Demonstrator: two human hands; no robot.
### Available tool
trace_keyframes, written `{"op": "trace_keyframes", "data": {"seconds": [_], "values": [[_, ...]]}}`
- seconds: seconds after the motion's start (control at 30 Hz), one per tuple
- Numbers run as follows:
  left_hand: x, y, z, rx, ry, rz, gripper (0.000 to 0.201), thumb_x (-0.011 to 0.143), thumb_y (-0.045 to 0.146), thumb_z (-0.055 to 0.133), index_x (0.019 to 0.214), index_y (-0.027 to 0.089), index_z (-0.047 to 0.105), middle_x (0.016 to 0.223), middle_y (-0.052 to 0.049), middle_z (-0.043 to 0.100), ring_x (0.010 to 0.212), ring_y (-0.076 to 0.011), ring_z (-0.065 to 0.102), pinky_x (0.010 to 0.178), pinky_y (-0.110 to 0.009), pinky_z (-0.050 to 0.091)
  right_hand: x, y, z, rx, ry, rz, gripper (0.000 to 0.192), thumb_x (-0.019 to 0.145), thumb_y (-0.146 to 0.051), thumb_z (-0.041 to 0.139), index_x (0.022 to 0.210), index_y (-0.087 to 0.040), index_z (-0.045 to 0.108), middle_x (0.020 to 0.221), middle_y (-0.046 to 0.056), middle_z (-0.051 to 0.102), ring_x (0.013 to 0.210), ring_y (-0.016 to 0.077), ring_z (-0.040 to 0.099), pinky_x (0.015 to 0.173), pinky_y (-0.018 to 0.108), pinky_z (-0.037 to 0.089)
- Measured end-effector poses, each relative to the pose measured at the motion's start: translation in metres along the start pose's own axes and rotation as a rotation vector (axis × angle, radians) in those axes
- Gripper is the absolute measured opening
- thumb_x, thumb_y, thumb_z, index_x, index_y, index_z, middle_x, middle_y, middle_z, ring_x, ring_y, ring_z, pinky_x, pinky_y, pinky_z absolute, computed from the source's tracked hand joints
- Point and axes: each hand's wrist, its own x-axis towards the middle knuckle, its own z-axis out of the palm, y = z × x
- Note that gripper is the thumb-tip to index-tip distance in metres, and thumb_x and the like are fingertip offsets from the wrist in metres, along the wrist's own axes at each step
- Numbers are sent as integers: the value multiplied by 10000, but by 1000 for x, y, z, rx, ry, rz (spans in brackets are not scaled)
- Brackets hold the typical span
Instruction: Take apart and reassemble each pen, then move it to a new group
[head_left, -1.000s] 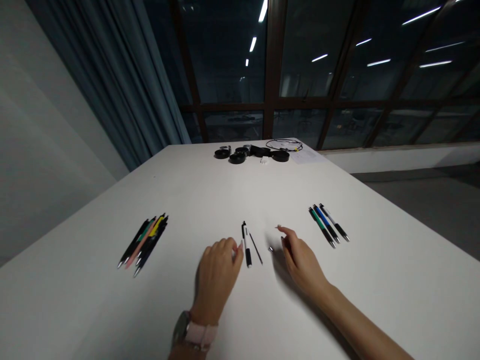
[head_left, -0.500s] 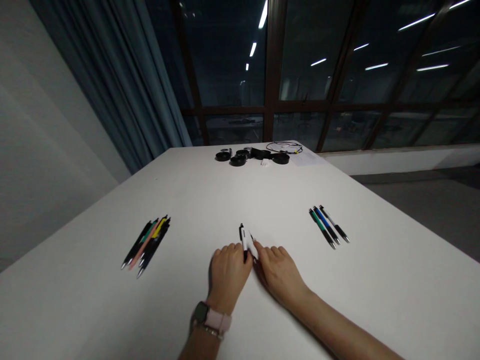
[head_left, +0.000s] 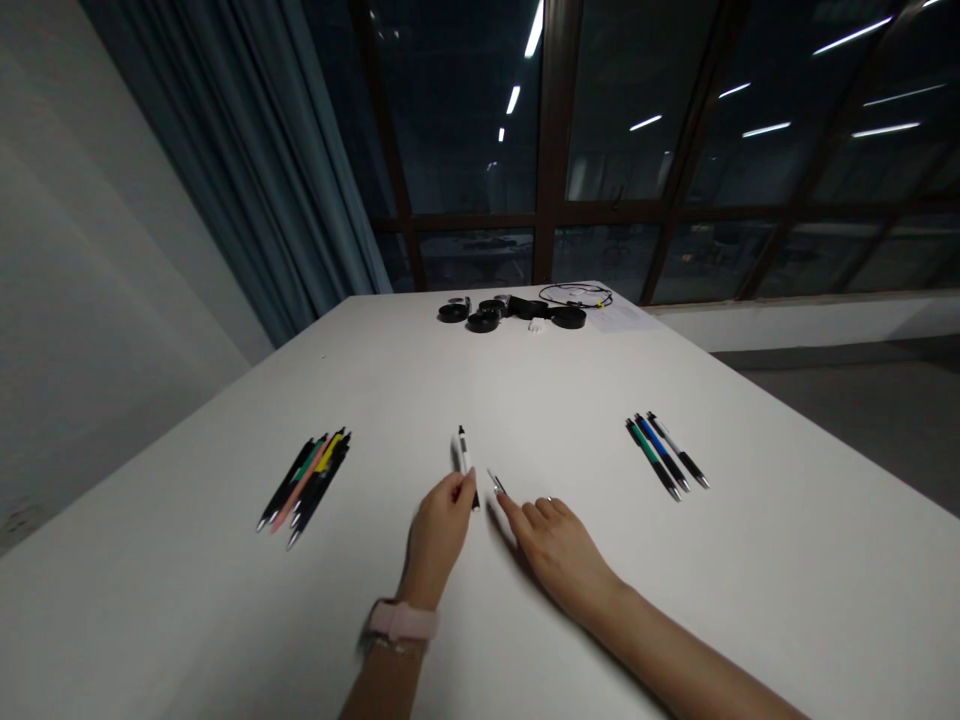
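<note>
My left hand (head_left: 442, 525) pinches a white ballpoint pen (head_left: 465, 450) with black ends. The pen points away from me, its far end beyond my fingers and its dark grip end just past them. To its right, my right hand (head_left: 555, 550) is closed, thumb and forefinger on a thin dark and silvery piece (head_left: 495, 482); its exact kind is hard to make out, and part of it is hidden by the fingers. A gap separates the two hands, both low over the white table (head_left: 420, 380).
Several pens (head_left: 304, 485), black, green, pink and yellow, lie bunched at the left. A green pen (head_left: 651, 460), a blue pen (head_left: 666, 450) and a white pen (head_left: 679, 452) lie side by side at the right. Black round objects (head_left: 484, 320) and a cable (head_left: 576, 294) are at the far end.
My hands were together and have parted. My left hand has moved left with the white pen and turned; my right hand keeps nearly the same place, the thin piece now showing at its fingertips.
</note>
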Motion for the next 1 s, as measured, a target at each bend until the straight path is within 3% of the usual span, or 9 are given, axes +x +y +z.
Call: {"op": "trace_keyframes", "data": {"seconds": [0.17, 0.37, 0.6, 1.0], "values": [[9, -4, 0, -455, 95, -113, 583, 748, 761, 489, 648, 196, 592, 536, 36, 460, 513, -138, 419, 505, -264, 304, -10, 3, -6, 139, 173, -60, 400, 930, -36, 456, 1327, -89, 454, 805, 45, 678, 715, 215, 608, 707, 344, 445], [10, 0, -2, -689, 181, -218, 659, 580, 818, 624, 665, 165, 641, 559, 32, 501, 501, -107, 412, 482, -244, 315, -17, 6, -12, 243, 374, -120, 323, 1010, -96, 309, 1303, -99, 444, 752, 37, 656, 659, 195, 571, 682, 322, 449], [7, -1, -3, -735, 302, -227, 643, 648, 787, 616, 761, 159, 696, 636, 2, 589, 591, -122, 480, 542, -238, 353, -16, 7, -7, 295, 411, -115, 302, 1029, -147, 313, 1306, -116, 431, 746, 35, 670, 642, 194, 579, 677, 324, 481], [5, 4, -4, -690, 265, -217, 689, 640, 825, 573, 759, 156, 691, 630, 2, 569, 591, -134, 477, 556, -256, 364, -18, 10, -5, 349, 327, -55, 352, 987, -103, 368, 1328, -156, 435, 867, 70, 713, 742, 209, 643, 773, 365, 527]]}}
